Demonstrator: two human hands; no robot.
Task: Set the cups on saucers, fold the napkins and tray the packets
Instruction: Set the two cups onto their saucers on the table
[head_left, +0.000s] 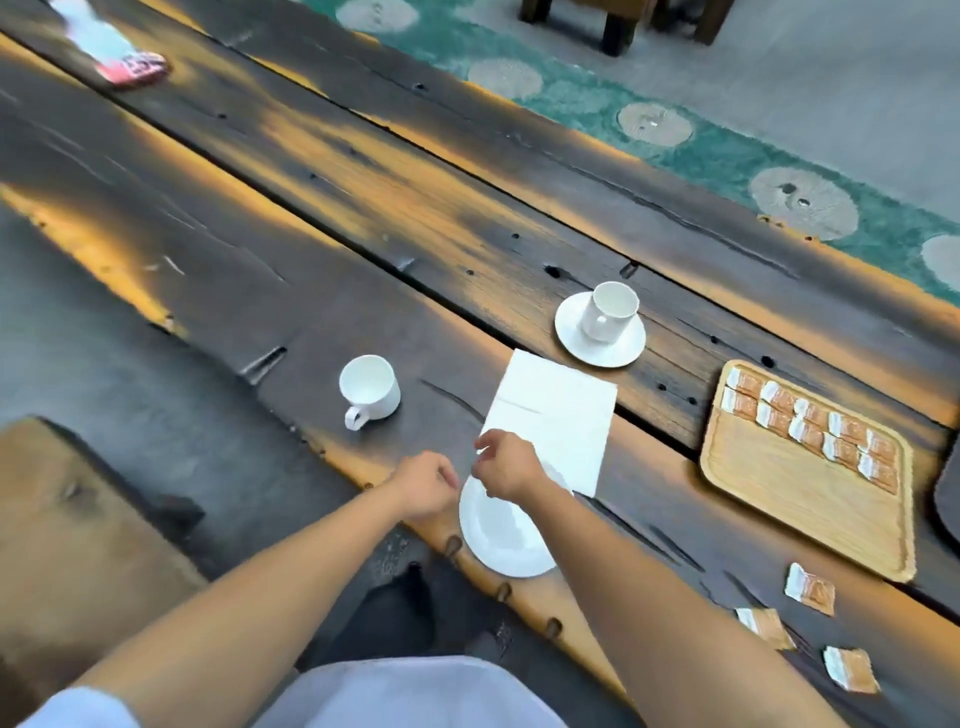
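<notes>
1. White flat paper napkin on dark plank table, near corner pinched by right hand fingers.
2. Left hand fingers curled beside round glossy saucer; grip unclear.
3. Cup upright on table, left.

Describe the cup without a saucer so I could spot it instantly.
Start at the wooden tray on the right, then look left past the white napkin. The cup stands on bare wood; the other cup sits on a saucer.

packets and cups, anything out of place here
Three packets lie loose on the table, outside the tray. One cup stands on bare wood, while an empty saucer sits at the near edge by the napkin.
</notes>
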